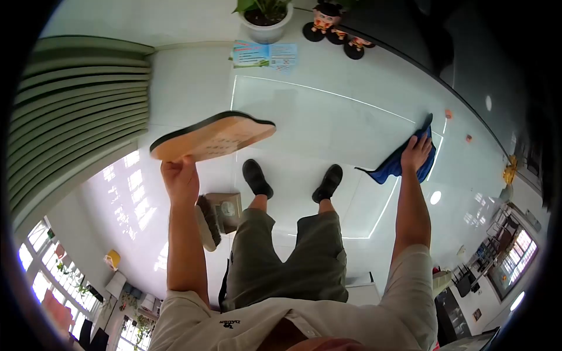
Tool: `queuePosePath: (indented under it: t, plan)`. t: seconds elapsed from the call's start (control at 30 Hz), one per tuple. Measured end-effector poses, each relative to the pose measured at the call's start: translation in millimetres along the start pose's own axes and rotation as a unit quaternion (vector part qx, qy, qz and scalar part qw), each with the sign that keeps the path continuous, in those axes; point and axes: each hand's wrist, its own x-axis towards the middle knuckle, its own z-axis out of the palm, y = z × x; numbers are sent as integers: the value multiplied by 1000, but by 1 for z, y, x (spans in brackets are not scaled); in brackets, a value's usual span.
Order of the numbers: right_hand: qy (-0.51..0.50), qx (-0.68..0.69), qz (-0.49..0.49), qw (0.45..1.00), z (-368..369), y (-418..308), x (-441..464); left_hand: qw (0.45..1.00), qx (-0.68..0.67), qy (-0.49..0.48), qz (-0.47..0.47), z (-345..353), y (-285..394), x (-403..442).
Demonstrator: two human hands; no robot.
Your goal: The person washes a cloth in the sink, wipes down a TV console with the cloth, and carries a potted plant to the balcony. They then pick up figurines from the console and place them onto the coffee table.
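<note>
My left hand (180, 178) pinches the near edge of a thin, wood-coloured board (219, 137) with a dark rim and dark printing on its face. The board is lifted and tilted above the pale glossy surface (293, 126). At the right, my right hand (415, 153) lies over a blue cloth (391, 165) with a dark border, its fingers pressing and holding the cloth against that surface. One corner of the cloth sticks up past the fingertips.
A potted plant (264, 26), a printed leaflet (266, 54) and several small figurines (324, 19) stand along the far side, near a large dark panel (468, 70). Green curtain folds (82, 99) hang at left. A box (225, 212) sits beside my left foot.
</note>
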Motion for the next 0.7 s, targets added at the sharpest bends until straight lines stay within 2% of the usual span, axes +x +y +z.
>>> queuePosePath:
  t: [0.1, 0.13, 0.2, 0.23, 0.27, 0.33, 0.4, 0.43, 0.47, 0.53, 0.63, 0.7]
  plan:
    - [28, -1, 19, 999, 11, 8, 4, 1000, 4, -18, 13, 39, -19, 11]
    - [51, 4, 13, 999, 12, 5, -1, 998, 58, -10, 9, 48, -23, 16]
    - [103, 98, -29, 989, -2, -7, -11, 986, 167, 7, -2, 68, -30, 22]
    - [124, 99, -37, 987, -9, -14, -15, 981, 191, 17, -1, 81, -30, 26]
    - [145, 98, -43, 984, -17, -19, -18, 989, 143, -21, 11, 80, -39, 29]
    - [159, 112, -71, 978, -37, -31, -27, 973, 228, -11, 22, 92, -36, 33]
    - [126, 124, -101, 979, -43, -32, -35, 971, 239, 7, 12, 100, -43, 35]
    - [112, 132, -92, 981, -49, -37, -39, 986, 152, -44, 46, 93, -54, 38]
    - [96, 141, -83, 982, -55, -40, -47, 962, 273, 3, 10, 109, -43, 32]
    - [101, 160, -78, 979, -52, -43, -66, 982, 163, -64, 68, 86, -63, 41]
    - [74, 177, -78, 978, -41, -40, -86, 968, 242, -43, 50, 84, -59, 41]
    - [70, 205, -61, 974, -37, -31, -85, 969, 232, -61, 52, 89, -55, 42]
